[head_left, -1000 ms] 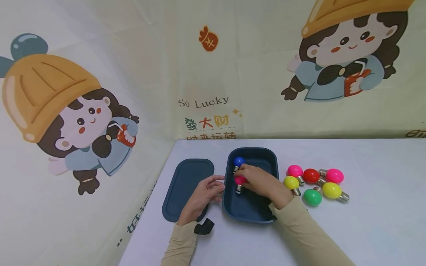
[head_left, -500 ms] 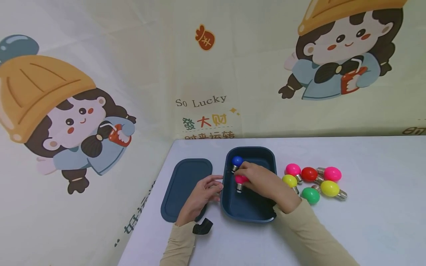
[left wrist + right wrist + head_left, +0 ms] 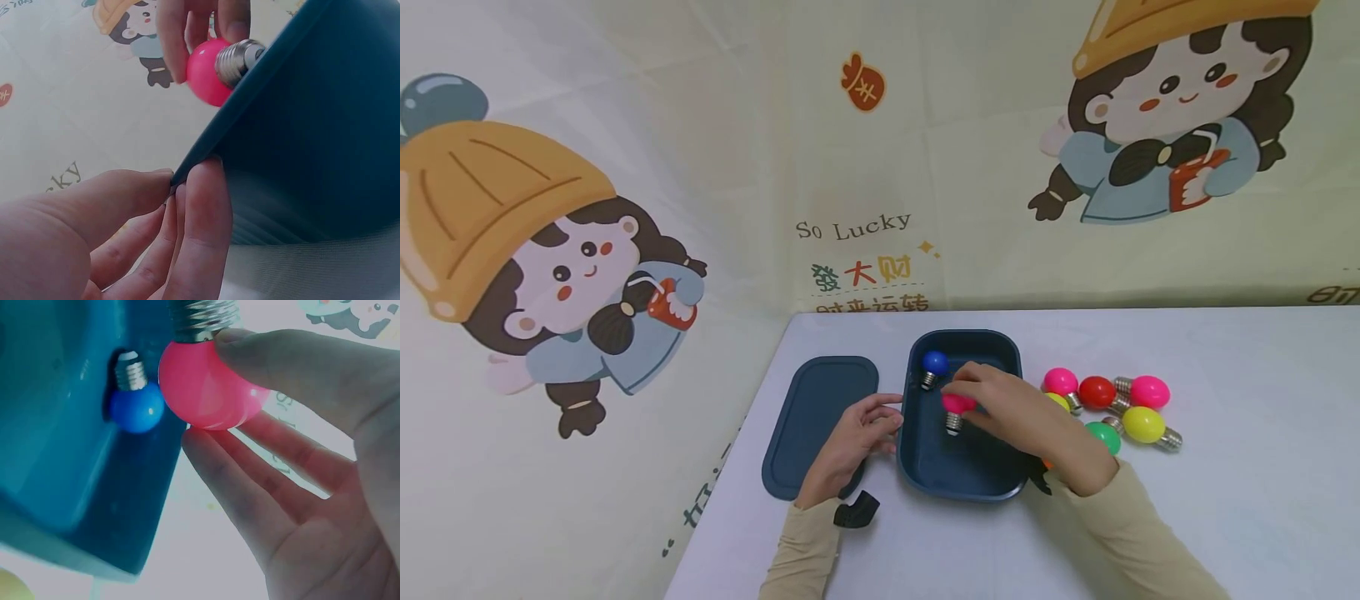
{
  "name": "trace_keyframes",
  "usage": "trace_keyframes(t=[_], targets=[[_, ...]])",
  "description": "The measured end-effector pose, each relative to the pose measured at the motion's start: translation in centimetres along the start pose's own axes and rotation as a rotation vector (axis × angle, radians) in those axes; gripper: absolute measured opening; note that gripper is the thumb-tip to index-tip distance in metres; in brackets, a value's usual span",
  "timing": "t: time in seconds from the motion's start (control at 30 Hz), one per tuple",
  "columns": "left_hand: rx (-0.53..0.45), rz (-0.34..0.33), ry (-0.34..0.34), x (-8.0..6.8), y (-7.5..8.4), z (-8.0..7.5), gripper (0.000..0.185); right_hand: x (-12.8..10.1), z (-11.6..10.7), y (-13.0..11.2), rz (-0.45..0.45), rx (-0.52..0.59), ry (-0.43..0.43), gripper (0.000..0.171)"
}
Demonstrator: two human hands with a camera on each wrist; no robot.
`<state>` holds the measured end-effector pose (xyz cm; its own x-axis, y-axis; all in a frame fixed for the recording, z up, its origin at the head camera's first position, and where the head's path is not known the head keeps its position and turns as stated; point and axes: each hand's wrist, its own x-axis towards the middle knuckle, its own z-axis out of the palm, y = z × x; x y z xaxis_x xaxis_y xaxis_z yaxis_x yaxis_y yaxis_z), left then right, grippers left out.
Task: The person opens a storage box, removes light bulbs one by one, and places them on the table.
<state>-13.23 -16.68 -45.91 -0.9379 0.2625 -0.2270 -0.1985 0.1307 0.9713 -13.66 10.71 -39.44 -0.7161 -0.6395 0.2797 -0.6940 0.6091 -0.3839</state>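
Note:
My right hand (image 3: 1007,404) pinches a pink light bulb (image 3: 958,404) by its round end, screw base pointing toward me, over the dark blue box (image 3: 962,492). In the right wrist view, the thumb lies at the pink bulb's neck and the fingertips against its globe. A blue light bulb (image 3: 935,363) lies inside the box at the back left corner. My left hand (image 3: 861,429) stays at the box's left side, its thumb and fingertips (image 3: 206,181) right at the rim and outer wall, fingers loosely bent.
A dark blue lid (image 3: 820,417) lies flat left of the box, partly behind my left hand. Several bulbs lie right of the box, among them a red bulb (image 3: 1097,392), a yellow bulb (image 3: 1144,425) and a green bulb (image 3: 1105,437), partly covered by my right arm.
My right hand has shifted to the right inside the box area, carrying the pink bulb away from the blue one. The left hand has stayed at the box's left side.

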Motion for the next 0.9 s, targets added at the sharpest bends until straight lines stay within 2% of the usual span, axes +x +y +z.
trace_keyframes(t=[0.5,0.73,0.9], targets=[[-0.001,0.005,-0.001,0.2,0.0,0.0,0.043,-1.9,-1.2,0.6,-0.014,-0.036,0.035,0.046],[-0.007,0.006,-0.003,0.5,-0.1,0.1,0.043,-3.0,-2.1,1.0,0.049,-0.015,0.004,0.047],[0.005,0.009,0.003,0.5,-0.1,0.1,0.044,-3.7,-2.5,1.5,0.045,-0.019,0.009,0.046]])
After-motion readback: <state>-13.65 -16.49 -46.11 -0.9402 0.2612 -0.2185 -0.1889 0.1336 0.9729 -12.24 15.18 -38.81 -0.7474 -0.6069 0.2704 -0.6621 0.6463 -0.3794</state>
